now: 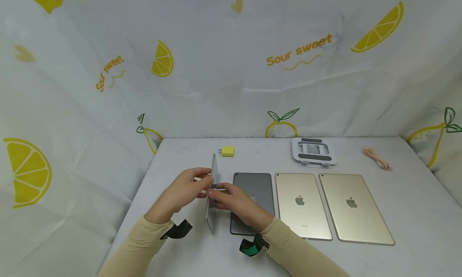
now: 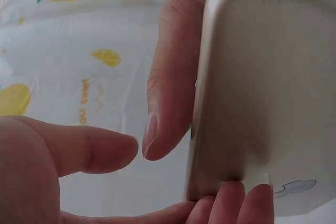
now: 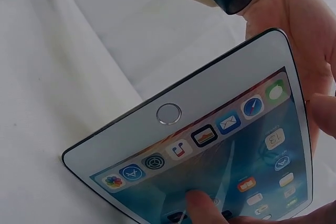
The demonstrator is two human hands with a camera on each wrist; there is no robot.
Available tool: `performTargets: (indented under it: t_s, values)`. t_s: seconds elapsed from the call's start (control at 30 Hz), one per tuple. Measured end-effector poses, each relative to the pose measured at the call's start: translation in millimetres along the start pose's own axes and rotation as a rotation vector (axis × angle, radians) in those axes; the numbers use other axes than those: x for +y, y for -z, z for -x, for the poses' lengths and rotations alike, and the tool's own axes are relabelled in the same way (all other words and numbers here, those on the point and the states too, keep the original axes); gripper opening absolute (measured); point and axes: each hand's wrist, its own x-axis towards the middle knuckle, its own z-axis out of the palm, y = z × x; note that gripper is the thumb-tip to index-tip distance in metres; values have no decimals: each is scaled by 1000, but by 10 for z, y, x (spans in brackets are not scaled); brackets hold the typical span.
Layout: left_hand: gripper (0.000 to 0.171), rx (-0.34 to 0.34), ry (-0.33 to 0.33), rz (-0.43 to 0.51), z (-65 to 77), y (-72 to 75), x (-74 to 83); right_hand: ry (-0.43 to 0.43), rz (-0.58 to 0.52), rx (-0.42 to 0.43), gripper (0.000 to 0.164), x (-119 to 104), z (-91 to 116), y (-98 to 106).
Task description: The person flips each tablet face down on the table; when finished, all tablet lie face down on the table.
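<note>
A tablet [image 1: 211,216] stands on edge between both hands, seen nearly edge-on in the head view. My left hand [image 1: 189,188] holds its pale gold back [image 2: 262,77], fingertips [image 2: 227,200] against the metal near the apple logo; the left thumb [image 2: 100,150] is off the surface. On the other side, my right hand [image 1: 238,202] grips the tablet, a fingertip [image 3: 202,205] over the lit screen [image 3: 173,177]. App icons and a round home button [image 3: 169,114] show there.
To the right lie a dark grey tablet [image 1: 252,188], partly under my right hand, and two gold tablets [image 1: 301,184] [image 1: 355,216], backs up. Behind them are a yellow charger plug [image 1: 227,151], a white folding stand [image 1: 315,157] and a coiled pink cable [image 1: 376,158]. A lemon-print cloth hangs behind.
</note>
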Motion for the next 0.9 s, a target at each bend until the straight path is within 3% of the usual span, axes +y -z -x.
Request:
performTargets:
  t_s: [0.17,0.4,0.63,0.9]
  values:
    - [52,-8,33,81,-10,-34,-3,7,-8,-5,84,6,3,13]
    - [52,-9,75,115,-52,-36,-88,8,-35,-3,81,11,-7,34]
    - [60,13,149,120,-169,-17,-327,43,99,76,75,-81,84,53]
    - [69,4,233,86,-288,-75,-609,132,170,126,69,-151,219,142]
